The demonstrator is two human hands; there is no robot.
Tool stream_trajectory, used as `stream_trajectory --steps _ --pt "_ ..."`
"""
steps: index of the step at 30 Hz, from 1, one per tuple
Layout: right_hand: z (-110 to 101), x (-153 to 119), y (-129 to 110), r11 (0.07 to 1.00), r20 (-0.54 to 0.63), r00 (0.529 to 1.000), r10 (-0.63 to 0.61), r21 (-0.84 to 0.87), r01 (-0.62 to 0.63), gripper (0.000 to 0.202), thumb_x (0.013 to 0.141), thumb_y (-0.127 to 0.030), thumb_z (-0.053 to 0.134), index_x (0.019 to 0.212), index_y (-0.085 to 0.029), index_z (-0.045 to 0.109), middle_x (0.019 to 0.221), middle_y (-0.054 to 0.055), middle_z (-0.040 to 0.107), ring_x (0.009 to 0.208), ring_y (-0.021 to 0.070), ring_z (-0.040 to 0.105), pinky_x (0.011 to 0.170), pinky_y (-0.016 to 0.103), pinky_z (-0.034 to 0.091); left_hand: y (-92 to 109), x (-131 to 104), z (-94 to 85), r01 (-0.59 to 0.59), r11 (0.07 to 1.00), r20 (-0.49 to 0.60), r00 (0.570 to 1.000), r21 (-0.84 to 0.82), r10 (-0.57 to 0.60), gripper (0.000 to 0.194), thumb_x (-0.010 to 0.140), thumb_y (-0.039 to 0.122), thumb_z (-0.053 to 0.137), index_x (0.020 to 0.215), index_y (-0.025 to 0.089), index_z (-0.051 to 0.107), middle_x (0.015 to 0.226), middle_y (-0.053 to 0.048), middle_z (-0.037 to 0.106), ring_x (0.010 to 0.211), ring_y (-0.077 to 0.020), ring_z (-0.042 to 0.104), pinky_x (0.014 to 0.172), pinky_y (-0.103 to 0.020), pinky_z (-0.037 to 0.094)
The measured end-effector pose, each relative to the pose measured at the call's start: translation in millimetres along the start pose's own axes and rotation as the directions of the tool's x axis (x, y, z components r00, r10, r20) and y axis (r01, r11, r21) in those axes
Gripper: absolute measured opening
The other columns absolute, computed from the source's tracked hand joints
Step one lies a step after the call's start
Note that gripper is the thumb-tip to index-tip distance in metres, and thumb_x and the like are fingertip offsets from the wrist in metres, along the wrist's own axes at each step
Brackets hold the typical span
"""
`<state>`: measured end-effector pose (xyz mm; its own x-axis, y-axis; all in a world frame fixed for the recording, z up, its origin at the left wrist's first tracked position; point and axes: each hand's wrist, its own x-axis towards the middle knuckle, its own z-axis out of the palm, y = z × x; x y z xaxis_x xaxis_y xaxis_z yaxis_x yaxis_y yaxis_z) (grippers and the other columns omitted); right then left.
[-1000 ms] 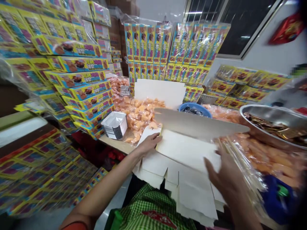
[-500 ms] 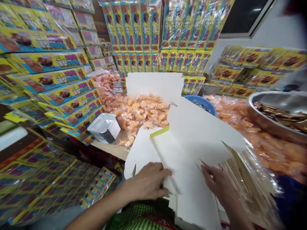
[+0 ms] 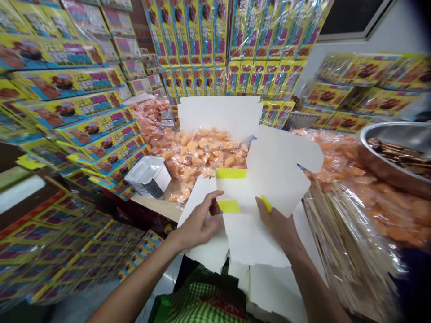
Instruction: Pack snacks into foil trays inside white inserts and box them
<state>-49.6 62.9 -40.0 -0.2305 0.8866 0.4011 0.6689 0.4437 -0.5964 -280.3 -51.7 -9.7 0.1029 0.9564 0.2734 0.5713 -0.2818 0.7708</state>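
A partly folded cardboard box (image 3: 235, 231) lies in front of me, its white inside facing up. A yellow flap (image 3: 230, 173) stands at its far end and another yellow strip crosses its middle. My left hand (image 3: 204, 222) has its fingers curled at the box's left edge, closed on it. On the other side my right hand (image 3: 278, 222) grips the box wall beside a small yellow tab, some fingertips hidden by the card. A wide white lid panel (image 3: 279, 166) rises behind the right hand. More flat white card (image 3: 276, 287) lies underneath.
Orange wrapped pieces (image 3: 198, 152) are heaped beyond the box. Foil trays (image 3: 148, 177) are stacked at left. Wooden sticks in clear plastic (image 3: 340, 242) lie at right, below a metal bowl (image 3: 397, 166) of brown packets. Printed cartons (image 3: 67, 83) are piled high at left and behind.
The flat card has become a partly folded box, with its near panel folded over and yellow flaps now showing. Both hands moved up and away from me, and the right moved slightly left.
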Motion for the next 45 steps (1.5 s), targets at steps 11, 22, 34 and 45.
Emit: stream_trajectory --steps 11,22,34,45 --pt "-72 -38 -3 0.997 0.423 0.904 -0.066 0.070 0.040 0.051 0.099 -0.053 0.044 0.060 -0.022 0.054 0.052 0.001 0.054 0.047 0.0141 0.051 0.047 0.026 0.038 -23 -9 14.0 -0.227 0.904 0.030 0.972 0.362 0.232 0.022 0.100 0.023 0.052 0.111 0.016 0.070 0.099 -0.010 0.062 0.090 -0.0210 0.056 0.078 -0.034 0.050" --pt "-67 -77 -54 0.939 0.283 0.930 -0.237 -0.179 0.294 0.025 0.098 -0.017 0.039 0.113 -0.021 0.059 0.104 0.008 0.069 0.069 0.0167 0.066 0.056 0.029 0.049 -16 30 43.9 0.428 0.898 -0.144 0.887 -0.102 -0.439 0.039 0.088 0.022 0.054 0.127 0.018 0.052 0.070 0.006 0.045 0.062 -0.0150 0.047 0.063 -0.028 0.035" --pt "20 -38 -57 0.937 0.494 0.849 -0.186 -0.171 0.305 0.022 0.090 -0.007 0.046 0.089 -0.018 0.065 0.089 0.008 0.066 0.088 0.0254 0.063 0.077 0.039 0.050 4 3 55.9 0.432 0.658 -0.154 0.753 -0.616 -0.639 0.083 0.083 0.051 0.074 0.146 0.011 0.036 0.118 -0.014 0.060 0.105 -0.0223 0.062 0.093 -0.035 0.050" --pt "-12 -31 -56 0.947 0.285 0.904 -0.319 0.067 0.313 0.030 0.084 -0.003 0.043 0.101 -0.020 0.061 0.099 0.008 0.060 0.093 0.0234 0.056 0.079 0.035 0.047 25 13 44.7 0.103 0.642 -0.155 0.930 -0.760 -0.333 0.095 0.075 0.041 0.085 0.152 0.020 0.034 0.129 -0.010 0.064 0.114 -0.0236 0.065 0.100 -0.034 0.054"
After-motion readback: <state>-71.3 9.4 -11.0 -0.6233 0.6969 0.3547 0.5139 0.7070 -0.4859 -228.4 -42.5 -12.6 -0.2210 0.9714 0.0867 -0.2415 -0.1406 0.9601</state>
